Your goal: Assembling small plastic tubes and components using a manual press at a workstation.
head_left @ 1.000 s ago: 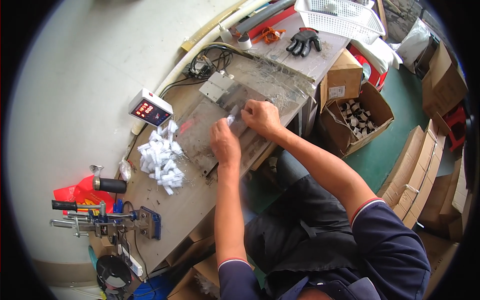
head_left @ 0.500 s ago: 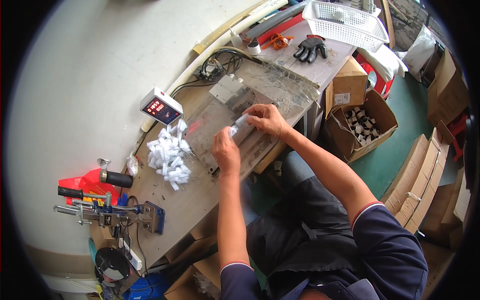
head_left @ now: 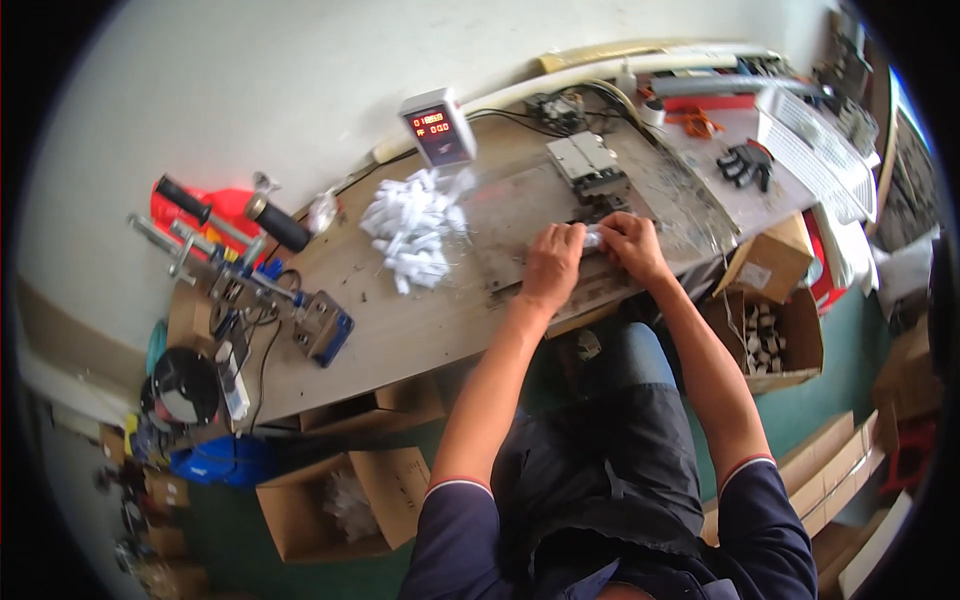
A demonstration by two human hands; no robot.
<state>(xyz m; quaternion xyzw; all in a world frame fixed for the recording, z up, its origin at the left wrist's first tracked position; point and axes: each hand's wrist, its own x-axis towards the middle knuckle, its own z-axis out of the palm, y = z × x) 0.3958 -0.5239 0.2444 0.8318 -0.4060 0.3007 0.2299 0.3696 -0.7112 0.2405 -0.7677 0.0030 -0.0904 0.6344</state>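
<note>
Close together over the workbench, my left hand (head_left: 555,262) and my right hand (head_left: 632,245) pinch a small white ribbed brush piece (head_left: 592,238) between them. Fingers cover most of it, and its ends are hidden. Just beyond my hands is a dark metal fixture (head_left: 605,203), with a light grey block (head_left: 582,158) behind it. To the left lies a heap of similar white pieces (head_left: 412,225), some with thin wires sticking out.
A counter box with red digits (head_left: 438,128) stands behind the heap. Far left is a lever clamp tool (head_left: 235,265). A black glove (head_left: 746,164) and a white basket (head_left: 820,150) lie at the right. Cardboard boxes (head_left: 340,505) stand on the floor below the workbench (head_left: 330,350).
The view has turned, so the bench now lies more level across it. My hands, still joined at the white piece, are now nearer the dark fixture.
</note>
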